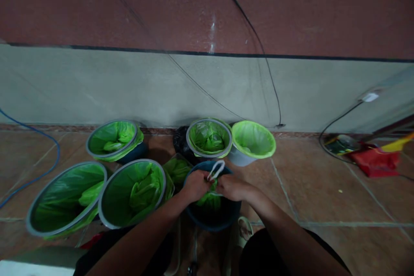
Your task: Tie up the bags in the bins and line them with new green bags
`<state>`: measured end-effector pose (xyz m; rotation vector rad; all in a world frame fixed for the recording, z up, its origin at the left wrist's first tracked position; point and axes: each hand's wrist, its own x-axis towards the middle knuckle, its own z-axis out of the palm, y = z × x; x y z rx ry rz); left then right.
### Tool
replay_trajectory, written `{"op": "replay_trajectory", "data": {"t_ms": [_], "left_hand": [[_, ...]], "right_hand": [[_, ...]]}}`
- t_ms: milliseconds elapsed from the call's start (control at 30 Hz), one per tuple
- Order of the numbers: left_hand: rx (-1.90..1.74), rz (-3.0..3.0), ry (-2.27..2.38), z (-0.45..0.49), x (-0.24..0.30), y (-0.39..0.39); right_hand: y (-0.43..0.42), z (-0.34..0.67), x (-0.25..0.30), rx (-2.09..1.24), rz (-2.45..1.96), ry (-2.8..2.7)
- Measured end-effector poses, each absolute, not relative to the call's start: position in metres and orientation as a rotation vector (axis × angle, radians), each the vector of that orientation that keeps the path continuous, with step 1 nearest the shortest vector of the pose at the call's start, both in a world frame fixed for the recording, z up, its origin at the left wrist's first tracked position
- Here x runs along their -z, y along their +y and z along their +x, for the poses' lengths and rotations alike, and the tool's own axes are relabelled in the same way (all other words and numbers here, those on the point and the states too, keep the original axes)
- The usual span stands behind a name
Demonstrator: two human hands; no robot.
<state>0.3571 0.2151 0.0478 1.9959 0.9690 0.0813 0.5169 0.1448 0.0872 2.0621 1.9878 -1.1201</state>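
A dark blue bin [211, 220] stands on the tiled floor right in front of me, with a green bag [209, 200] bunched inside it. My left hand [196, 184] and my right hand [230, 186] meet over its far rim, both closed on the bag's white drawstring [216, 169], which loops up between them. The bag's top is gathered under my fingers.
Several other bins lined with green bags stand around: two large ones [66, 198] [132, 192] at left, one behind them [113, 139], two near the wall [209, 137] [252, 141]. A black bag [180, 140] lies behind. Red cloth [375, 161] and cables lie right.
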Motion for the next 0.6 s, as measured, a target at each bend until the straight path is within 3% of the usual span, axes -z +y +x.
{"op": "replay_trajectory", "data": {"t_ms": [100,233,600], "left_hand": [[-0.153,2.303,0.784,0.355,-0.054,0.211],[-0.148,2.628,0.501,0.355,-0.058,0.205],[-0.363,2.835,0.505,0.354,-0.045,0.193]], "right_hand": [[0.149,0.523,-0.089,1.033,2.268,1.981],[0.152,0.519,-0.077,1.198,2.295,2.153],[0.152,0.524,-0.046,1.451,2.235,2.281]]}}
